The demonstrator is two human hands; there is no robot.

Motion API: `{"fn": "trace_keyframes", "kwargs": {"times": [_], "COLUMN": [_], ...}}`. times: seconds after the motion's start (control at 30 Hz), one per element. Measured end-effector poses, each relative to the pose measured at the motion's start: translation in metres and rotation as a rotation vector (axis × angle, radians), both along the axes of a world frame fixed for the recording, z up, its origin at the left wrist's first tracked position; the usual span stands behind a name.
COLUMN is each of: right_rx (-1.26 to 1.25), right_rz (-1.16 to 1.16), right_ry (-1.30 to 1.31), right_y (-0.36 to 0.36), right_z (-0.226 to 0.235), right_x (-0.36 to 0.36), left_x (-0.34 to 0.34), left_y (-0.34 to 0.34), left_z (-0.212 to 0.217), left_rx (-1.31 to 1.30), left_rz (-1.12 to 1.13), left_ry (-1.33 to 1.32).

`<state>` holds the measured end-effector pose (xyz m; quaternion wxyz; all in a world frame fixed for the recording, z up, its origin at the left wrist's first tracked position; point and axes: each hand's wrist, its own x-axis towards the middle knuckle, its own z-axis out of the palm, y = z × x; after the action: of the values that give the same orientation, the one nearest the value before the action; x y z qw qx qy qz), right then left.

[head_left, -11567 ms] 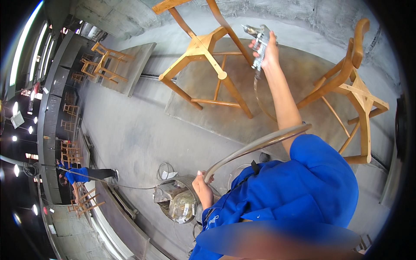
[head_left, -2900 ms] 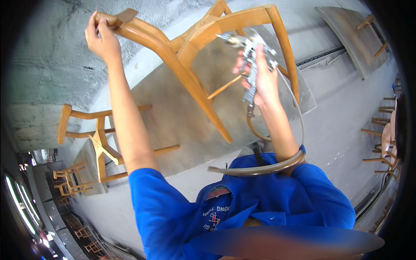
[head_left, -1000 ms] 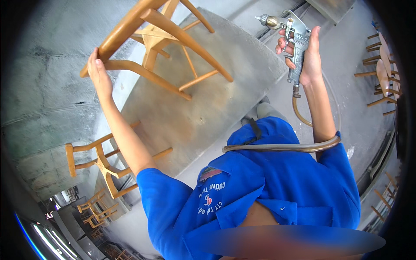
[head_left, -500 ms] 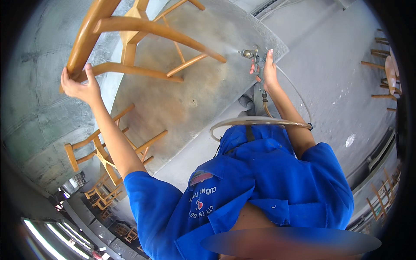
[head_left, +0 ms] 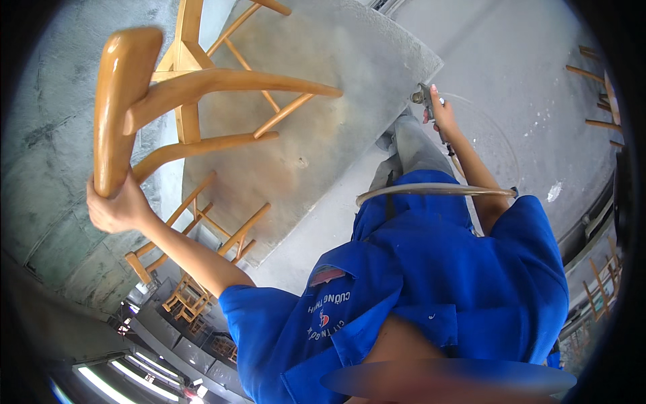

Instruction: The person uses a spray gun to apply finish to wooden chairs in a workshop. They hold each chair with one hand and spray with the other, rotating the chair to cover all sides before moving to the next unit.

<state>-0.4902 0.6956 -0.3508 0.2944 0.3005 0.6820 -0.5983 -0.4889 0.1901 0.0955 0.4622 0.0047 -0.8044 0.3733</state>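
Note:
At the left, my left hand point(head_left: 118, 207) is closed around the lower end of the thick, glossy top rail of a wooden chair frame point(head_left: 222, 81). The frame is held up at a tilt, its curved legs and thin stretchers pointing right. My right hand point(head_left: 444, 120), farther right, grips a metal spray gun point(head_left: 422, 98) with its nozzle facing left toward the frame. A wide gap lies between nozzle and wood. From the gun's handle a hose point(head_left: 431, 190) loops across the front of my blue shirt and past my right forearm.
Below the held frame, a second wooden chair frame point(head_left: 235, 236) stands by a large grey board point(head_left: 316, 148) with brownish stains. More chair frames point(head_left: 188, 296) stand at lower left, and others point(head_left: 599, 94) at the right edge. A grey wall point(head_left: 54, 135) rises at left.
The held frame has turned, bringing its thick top rail more into view, and my left hand is lower. My right hand has moved right with the spray gun; the faint mist at its nozzle no longer shows.

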Motion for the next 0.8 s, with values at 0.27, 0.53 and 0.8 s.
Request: {"fn": "trace_keyframes", "kwargs": {"times": [0.27,0.53,0.8], "right_rx": [0.059,-0.521,-0.500], "right_rz": [0.095,-0.034,-0.085], "right_ry": [0.214,0.521,0.341], "right_y": [-0.006,-0.083,-0.147], "right_z": [0.080,0.226,0.185], "right_x": [-0.082,-0.181,-0.223], "left_x": [0.026,-0.026,-0.059], "left_y": [0.137,0.090,0.049], "left_z": [0.035,0.084,0.089], "left_rx": [0.183,0.519,0.535], "left_rz": [0.030,-0.063,-0.178], "left_ry": [-0.146,-0.008,-0.013]}}
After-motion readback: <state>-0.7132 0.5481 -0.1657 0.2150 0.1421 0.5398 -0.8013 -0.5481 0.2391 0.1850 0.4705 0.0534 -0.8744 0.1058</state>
